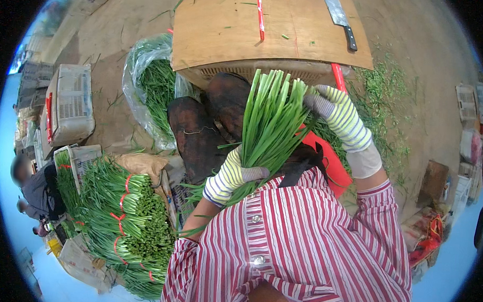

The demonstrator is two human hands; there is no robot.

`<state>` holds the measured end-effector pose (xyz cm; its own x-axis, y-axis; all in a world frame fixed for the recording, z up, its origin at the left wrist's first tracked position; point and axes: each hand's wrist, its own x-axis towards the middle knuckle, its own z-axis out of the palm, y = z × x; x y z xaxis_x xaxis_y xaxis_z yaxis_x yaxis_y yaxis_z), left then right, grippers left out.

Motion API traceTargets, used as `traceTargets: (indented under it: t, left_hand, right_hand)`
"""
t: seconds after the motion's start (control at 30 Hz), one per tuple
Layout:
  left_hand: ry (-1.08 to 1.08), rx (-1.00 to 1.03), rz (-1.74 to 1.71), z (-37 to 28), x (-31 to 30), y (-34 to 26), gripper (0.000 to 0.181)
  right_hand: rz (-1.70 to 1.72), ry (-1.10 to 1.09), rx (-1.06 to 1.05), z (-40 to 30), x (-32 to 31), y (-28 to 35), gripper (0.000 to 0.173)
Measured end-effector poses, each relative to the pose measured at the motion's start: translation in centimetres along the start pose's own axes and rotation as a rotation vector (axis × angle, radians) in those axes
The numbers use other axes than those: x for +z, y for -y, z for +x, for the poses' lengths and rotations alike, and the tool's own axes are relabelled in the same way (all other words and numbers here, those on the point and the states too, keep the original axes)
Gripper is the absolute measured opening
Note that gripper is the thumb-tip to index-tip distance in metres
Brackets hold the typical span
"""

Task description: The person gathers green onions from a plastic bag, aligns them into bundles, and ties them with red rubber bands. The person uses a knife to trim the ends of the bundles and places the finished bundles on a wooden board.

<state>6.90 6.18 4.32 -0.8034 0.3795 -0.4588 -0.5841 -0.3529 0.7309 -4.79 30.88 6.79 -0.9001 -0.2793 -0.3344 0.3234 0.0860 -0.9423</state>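
Observation:
Both hands wear striped knit gloves. My left hand is closed around a bunch of long green garlic chives, held upright over my lap with the pale cut ends towards the wooden board. At the upper right side of the bunch, the fingers of my right hand touch the stalks near those ends; whether they grip any is hidden. Beyond the bunch lies the wooden board on a plastic crate, bearing a cleaver with a black handle and a red strip.
Bundles of chives tied with red bands are stacked at the left. A clear plastic bag of loose greens stands beside my knees. An upturned crate is farther left. Green scraps litter the floor at right. People sit at the far left.

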Motion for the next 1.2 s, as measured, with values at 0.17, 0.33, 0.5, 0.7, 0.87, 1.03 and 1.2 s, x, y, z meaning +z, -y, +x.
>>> traceTargets:
  t: [0.17,0.33,0.5,0.7,0.87,1.03,1.2]
  left_hand:
    - [0.057,0.065,-0.065,-0.2,-1.3,0.9,0.066]
    - [-0.021,0.137,0.008,0.2,-2.4,1.5,0.071]
    - [0.038,-0.077,-0.085,-0.1,-0.6,-0.1,0.070]
    - [0.223,-0.078,-0.004,0.1,-1.0,-0.6,0.060]
    - [0.328,-0.097,0.144,-0.8,-2.6,-3.3,0.079]
    - [0.188,0.591,-0.045,-1.3,-3.5,-10.8,0.075]
    - [-0.045,0.514,0.350,-1.7,0.6,-16.9,0.035]
  right_hand:
    - [0.717,-0.357,-0.014,5.3,-7.6,-6.3,0.036]
    - [0.404,0.260,-0.034,-0.3,-0.7,-6.7,0.083]
    - [0.480,0.402,0.143,-0.7,5.4,-4.0,0.096]
    - [0.667,0.747,0.065,1.0,10.5,1.3,0.088]
    - [0.715,0.628,0.142,1.2,11.9,2.4,0.049]
    - [0.528,0.739,0.166,1.5,13.7,4.4,0.051]
    - [0.321,0.888,0.168,2.2,15.6,7.7,0.041]
